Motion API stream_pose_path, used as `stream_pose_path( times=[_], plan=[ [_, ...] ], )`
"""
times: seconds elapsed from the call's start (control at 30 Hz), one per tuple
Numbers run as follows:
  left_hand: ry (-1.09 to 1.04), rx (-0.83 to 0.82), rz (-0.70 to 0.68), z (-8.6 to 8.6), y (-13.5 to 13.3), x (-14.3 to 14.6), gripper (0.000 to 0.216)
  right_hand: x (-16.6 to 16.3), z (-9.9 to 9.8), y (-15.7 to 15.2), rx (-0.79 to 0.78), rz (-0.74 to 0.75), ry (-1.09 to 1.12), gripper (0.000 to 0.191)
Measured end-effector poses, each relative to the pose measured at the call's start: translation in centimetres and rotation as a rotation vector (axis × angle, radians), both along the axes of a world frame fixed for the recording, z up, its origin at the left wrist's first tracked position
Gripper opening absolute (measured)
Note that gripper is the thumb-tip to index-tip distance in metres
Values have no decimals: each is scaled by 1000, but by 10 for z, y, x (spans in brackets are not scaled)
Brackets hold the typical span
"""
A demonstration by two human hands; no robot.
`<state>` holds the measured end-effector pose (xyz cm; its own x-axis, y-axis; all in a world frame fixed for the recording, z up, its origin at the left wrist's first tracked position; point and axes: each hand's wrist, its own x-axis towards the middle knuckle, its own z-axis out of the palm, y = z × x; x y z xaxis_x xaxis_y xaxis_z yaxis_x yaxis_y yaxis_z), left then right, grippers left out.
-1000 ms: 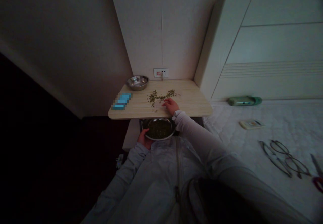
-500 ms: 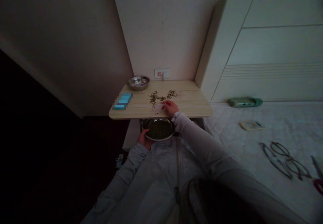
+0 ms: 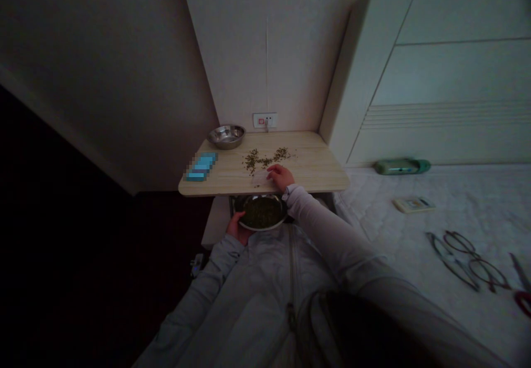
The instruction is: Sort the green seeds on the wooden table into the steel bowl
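My left hand (image 3: 239, 229) grips the rim of a metal bowl (image 3: 262, 228) just below the table's front edge, thumb over the rim. Dark greenish, grain-like bits (image 3: 261, 212) fill much of this bowl. Over the front of the wooden tabletop, my right hand (image 3: 281, 177) is closed in a pinch on a thin, pale, see-through sheet (image 3: 260, 177); its exact kind is unclear. Beyond the sheet, small greenish-brown bits (image 3: 251, 161) lie scattered on the tabletop (image 3: 315, 174), with another patch further right.
A second metal bowl (image 3: 227, 136) stands at the back left, behind a blurred-out blue screen (image 3: 202, 167). A wall socket (image 3: 265, 120) is behind the table. On the bed (image 3: 373, 202) lie a green case (image 3: 402, 166), a pale box-like object (image 3: 414, 205), glasses (image 3: 460, 242) and scissors (image 3: 523, 300).
My right hand and the thin sheet have shifted very slightly over the tabletop. The left hand keeps its hold on the bowl, and the scattered bits look the same.
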<state>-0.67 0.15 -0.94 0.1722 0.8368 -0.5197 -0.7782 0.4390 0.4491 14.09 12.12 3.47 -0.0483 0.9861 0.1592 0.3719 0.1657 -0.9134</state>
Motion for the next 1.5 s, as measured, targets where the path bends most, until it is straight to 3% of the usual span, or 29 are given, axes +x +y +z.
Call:
stream_pose_path(
  times=[0.13,0.87,1.27,1.5],
  plan=[
    [3,20,-2,-1,1,0,37,1,2,-3,18,-17,-17,11],
    [84,-5,33,5,-2,1,35,2,3,-6,-11,-27,14,11],
    [49,-83,48,6,-2,2,42,-2,-1,-3,6,-7,34,10],
    [22,-47,9,8,-2,2,45,-3,3,-5,-6,14,15,10]
  ],
)
